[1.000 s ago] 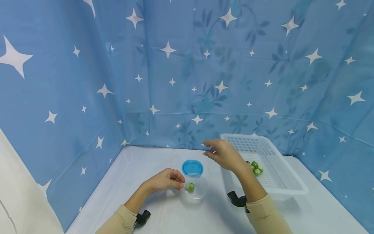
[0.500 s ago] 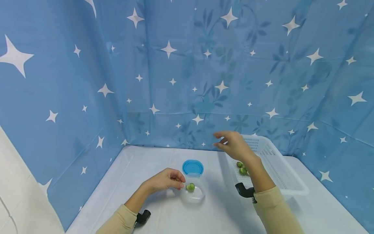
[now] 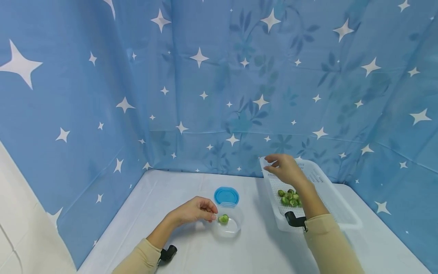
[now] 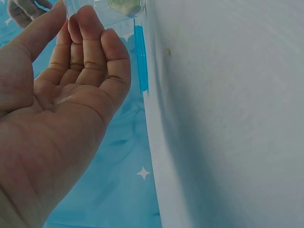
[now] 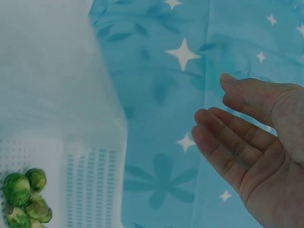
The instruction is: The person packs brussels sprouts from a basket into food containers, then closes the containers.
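One Brussels sprout [image 3: 223, 219] lies in a small clear plastic container [image 3: 230, 228] on the table. Just left of that container is my left hand [image 3: 196, 210], its loosely bent fingertips right at the container's side; in the left wrist view its palm [image 4: 66, 107] holds nothing. My right hand [image 3: 285, 167] is raised over the left far part of a white perforated basket [image 3: 337, 205]. Its thumb and fingers stand apart with nothing between them, as the right wrist view of the hand [image 5: 256, 152] shows. Several Brussels sprouts [image 3: 289, 198] lie grouped in the basket.
A round blue lid [image 3: 226, 195] lies flat just behind the clear container. White cloth [image 3: 184, 251] covers the table. A blue starred curtain [image 3: 219, 95] closes off the back and sides. Each wrist wears a black camera mount [image 3: 295, 219].
My right hand has moved to the right, from between the lid and the basket to above the basket, and the sprouts there show more fully. The left hand stays put.
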Motion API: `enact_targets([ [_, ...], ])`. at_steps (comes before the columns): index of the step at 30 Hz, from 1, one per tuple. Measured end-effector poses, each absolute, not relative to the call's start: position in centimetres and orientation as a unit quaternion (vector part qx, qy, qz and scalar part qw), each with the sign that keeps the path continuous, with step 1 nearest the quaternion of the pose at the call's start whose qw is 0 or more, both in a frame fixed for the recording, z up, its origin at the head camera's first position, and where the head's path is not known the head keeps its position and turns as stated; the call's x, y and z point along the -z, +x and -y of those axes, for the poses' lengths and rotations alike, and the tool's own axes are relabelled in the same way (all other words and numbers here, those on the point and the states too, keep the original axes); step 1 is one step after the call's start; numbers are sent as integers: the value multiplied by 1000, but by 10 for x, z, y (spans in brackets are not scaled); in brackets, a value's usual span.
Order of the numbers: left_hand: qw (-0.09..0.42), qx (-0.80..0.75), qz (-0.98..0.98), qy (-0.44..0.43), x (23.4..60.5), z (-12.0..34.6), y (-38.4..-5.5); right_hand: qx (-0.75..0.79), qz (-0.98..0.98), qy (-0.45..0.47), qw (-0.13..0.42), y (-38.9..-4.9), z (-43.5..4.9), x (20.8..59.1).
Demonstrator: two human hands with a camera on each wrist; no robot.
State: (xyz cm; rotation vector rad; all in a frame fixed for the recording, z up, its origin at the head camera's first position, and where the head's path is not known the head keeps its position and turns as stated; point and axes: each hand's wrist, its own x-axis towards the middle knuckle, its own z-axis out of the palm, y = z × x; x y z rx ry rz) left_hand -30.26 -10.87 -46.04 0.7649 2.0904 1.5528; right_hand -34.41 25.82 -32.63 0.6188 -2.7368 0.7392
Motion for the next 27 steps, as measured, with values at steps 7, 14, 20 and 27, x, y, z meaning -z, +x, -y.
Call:
enact_targets([
  [7, 211, -557, -755, 275, 461, 108, -303, -258, 940, 193, 115, -353, -278, 333],
  [14, 212, -558, -756, 269, 462, 108, -304, -259, 944, 170, 114, -361, -302, 340],
  [20, 213, -559, -754, 270, 461, 108, -303, -260, 946, 150, 119, -369, -321, 348],
  [27, 214, -560, -755, 267, 462, 108, -304, -265, 948, 135, 115, -374, -332, 354],
])
